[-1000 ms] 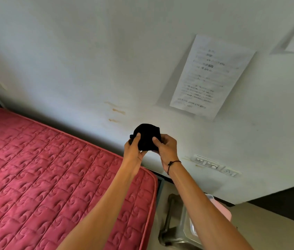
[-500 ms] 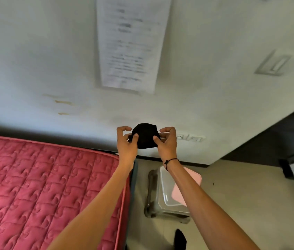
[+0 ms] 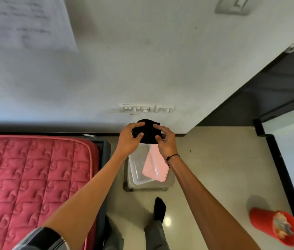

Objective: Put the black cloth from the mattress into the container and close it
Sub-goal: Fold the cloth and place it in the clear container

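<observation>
A bunched black cloth (image 3: 147, 131), showing no clear long axis, is being gripped by both hands, left hand (image 3: 129, 139) and right hand (image 3: 166, 142), above the clear container (image 3: 138, 170) and its pink lid (image 3: 154, 165).

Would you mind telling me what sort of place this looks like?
Probably a bedroom or dorm room: a red quilted mattress lies along a white wall with sockets, and a printed notice hangs above the tiled floor.

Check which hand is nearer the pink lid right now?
Right. The right hand sits directly above the pink lid's far end, overlapping it in view; the left hand is off to its left. Both hold the black cloth.
</observation>
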